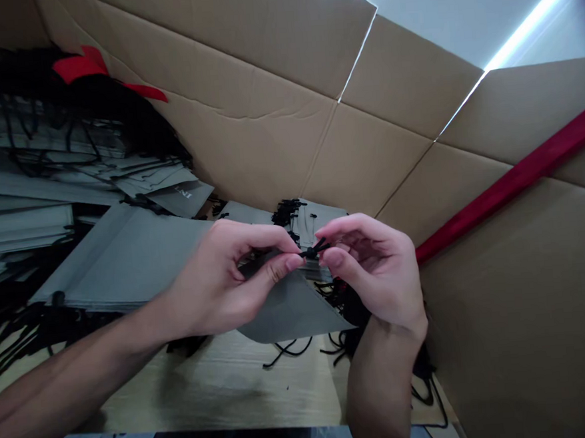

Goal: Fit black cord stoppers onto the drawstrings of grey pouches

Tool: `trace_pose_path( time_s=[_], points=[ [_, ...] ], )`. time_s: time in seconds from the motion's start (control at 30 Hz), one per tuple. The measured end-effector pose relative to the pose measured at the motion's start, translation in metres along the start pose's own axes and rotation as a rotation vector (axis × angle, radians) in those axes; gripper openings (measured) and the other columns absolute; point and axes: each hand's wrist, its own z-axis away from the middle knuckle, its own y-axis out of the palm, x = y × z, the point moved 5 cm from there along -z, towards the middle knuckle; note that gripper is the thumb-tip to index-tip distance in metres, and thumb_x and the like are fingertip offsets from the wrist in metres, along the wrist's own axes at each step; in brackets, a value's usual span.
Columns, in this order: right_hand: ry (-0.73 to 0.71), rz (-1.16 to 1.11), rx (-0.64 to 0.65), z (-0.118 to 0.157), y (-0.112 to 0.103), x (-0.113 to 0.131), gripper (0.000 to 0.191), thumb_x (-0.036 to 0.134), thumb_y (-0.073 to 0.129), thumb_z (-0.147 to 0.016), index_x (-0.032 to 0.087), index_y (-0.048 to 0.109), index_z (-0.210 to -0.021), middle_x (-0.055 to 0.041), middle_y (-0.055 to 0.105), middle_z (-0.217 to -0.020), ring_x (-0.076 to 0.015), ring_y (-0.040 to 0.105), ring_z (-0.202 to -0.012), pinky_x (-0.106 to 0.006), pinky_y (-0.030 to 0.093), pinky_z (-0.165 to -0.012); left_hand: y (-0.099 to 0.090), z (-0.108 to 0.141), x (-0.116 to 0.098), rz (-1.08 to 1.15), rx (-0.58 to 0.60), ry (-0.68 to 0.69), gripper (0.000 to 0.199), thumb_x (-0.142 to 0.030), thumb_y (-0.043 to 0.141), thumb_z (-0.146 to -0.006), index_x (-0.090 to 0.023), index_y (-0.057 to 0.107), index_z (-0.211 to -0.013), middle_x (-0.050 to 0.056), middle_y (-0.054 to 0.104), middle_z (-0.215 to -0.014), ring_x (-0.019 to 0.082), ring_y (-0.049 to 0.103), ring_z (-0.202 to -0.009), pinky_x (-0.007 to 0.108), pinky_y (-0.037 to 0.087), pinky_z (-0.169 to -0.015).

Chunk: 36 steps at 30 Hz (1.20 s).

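The left hand (221, 277) and right hand (376, 266) meet above the pile, thumb and forefinger of each pinching a small black cord knot (313, 249) from opposite sides. The other fingers curl loosely inward. The knot sits on a drawstring at the top edge of a grey pouch (291, 309), whose corner hangs below the hands.

Behind the hands lies a small stack of grey pouches (317, 224) with black cord ends bunched on top. To the left, a larger heap of flat grey pouches (119, 258) spreads out, tangled with black cords (66, 135) and topped by a red ribbon (81, 63). Loose cords (289, 349) trail onto a pale wooden surface (218, 384). The walls and flaps of a cardboard box (359, 107) rise behind and to the right, with a red strip (510, 184) running along one side.
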Motion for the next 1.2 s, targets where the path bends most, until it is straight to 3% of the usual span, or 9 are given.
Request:
trace_pose_path(
  time_s=[0.23, 0.5, 0.8, 1.0, 1.2],
  points=[
    [-0.048, 0.095, -0.048, -0.002, 0.008, 0.006, 0.011, 0.021, 0.095, -0.098, 0.026, 0.087, -0.104, -0.0009, 0.084, -0.096, -0.016, 0.079, -0.083, -0.025, 0.066, -0.071, 0.002, -0.002, 0.005, -0.026, 0.048, -0.067, 0.027, -0.031, 0.071, -0.105, -0.016, 0.083, -0.086, -0.004, 0.057, -0.061, 0.009, 0.045, -0.056, 0.024, 0.031, -0.05],
    [0.005, 0.107, -0.085, -0.002, 0.004, 0.004, 0.002, 0.025, 0.085, -0.107, 0.025, 0.087, -0.106, -0.0009, 0.083, -0.092, -0.0129, 0.074, -0.074, -0.022, 0.062, -0.064, 0.004, -0.006, 0.02, 0.053, 0.111, -0.19, 0.029, -0.038, 0.072, -0.105, -0.016, 0.084, -0.09, 0.001, 0.066, -0.069, 0.012, 0.053, -0.064, 0.023, 0.037, -0.055],
    [-0.013, 0.263, -0.129, -0.004, -0.012, 0.001, 0.022, 0.043, 0.076, -0.115, 0.024, 0.086, -0.112, -0.0023, 0.084, -0.098, -0.0149, 0.075, -0.083, -0.026, 0.058, -0.069, 0.006, -0.007, 0.024, 0.111, 0.105, -0.265, 0.034, -0.043, 0.071, -0.104, -0.015, 0.081, -0.087, 0.004, 0.072, -0.073, 0.014, 0.058, -0.065, 0.024, 0.041, -0.056],
    [0.025, 0.416, -0.039, -0.004, -0.003, -0.004, 0.053, 0.065, 0.069, -0.114, 0.022, 0.071, -0.083, 0.0013, 0.066, -0.072, -0.0142, 0.058, -0.066, -0.03, 0.043, -0.062, 0.005, -0.007, 0.025, 0.085, 0.092, -0.257, 0.033, -0.043, 0.071, -0.103, -0.015, 0.084, -0.091, 0.006, 0.076, -0.076, 0.016, 0.063, -0.068, 0.025, 0.043, -0.058],
    [-0.012, 0.535, 0.01, -0.006, 0.011, -0.001, 0.046, 0.047, 0.064, -0.119, 0.023, 0.061, -0.081, 0.0039, 0.056, -0.07, -0.0137, 0.049, -0.064, -0.031, 0.037, -0.062, 0.006, -0.007, 0.022, 0.054, 0.085, -0.19, 0.029, -0.041, 0.072, -0.105, -0.017, 0.087, -0.098, 0.003, 0.073, -0.073, 0.015, 0.06, -0.066, 0.024, 0.041, -0.057]
  ],
)
